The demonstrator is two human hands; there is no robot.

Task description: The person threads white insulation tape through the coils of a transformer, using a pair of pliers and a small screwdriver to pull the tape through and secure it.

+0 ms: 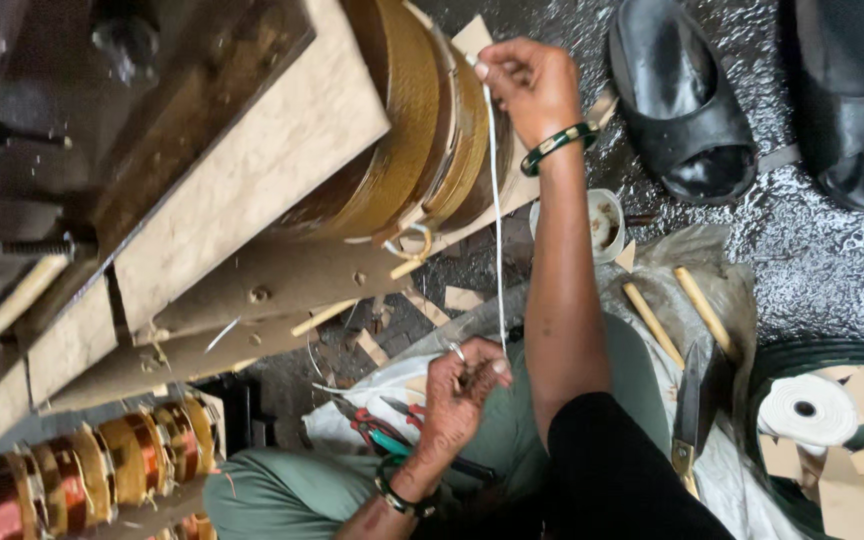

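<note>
Stretching white tape (497,200), between both hands, beside coil (407,110)

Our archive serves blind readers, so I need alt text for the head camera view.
The right hand pinches a white tape strip at a large yellow-wrapped coil while the left hand holds the strip's lower end taut. Pliers lie on the lap, with copper coils, a white tape roll and black sandals nearby.

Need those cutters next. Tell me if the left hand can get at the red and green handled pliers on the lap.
Probably yes. The left hand pinches the white tape just above the pliers; nothing lies between them, but it would have to drop the tape.
</note>
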